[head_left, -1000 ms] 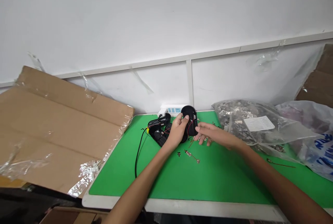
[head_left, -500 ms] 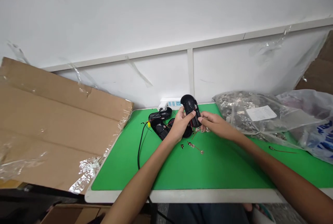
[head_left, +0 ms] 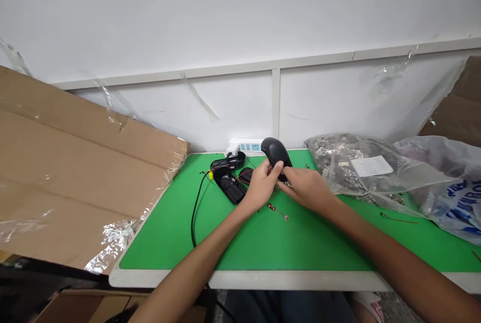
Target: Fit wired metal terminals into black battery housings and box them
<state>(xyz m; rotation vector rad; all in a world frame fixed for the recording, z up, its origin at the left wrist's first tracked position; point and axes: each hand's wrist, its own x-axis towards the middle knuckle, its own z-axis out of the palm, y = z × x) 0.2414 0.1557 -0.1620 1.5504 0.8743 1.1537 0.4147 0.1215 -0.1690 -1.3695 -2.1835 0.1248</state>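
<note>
While your left hand (head_left: 262,185) and right hand (head_left: 306,187) meet at the black casing (head_left: 276,151), their fingers grip it. You hold it above the desk (head_left: 319,253), in front of the power strip (head_left: 253,146).

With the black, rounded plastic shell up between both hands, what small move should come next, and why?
Probably a slight turn of the black, rounded plastic shell to bring its lower end into view: its smooth outer side faces the camera, and the left hand and right hand are both at that end, partly hiding it.
</note>
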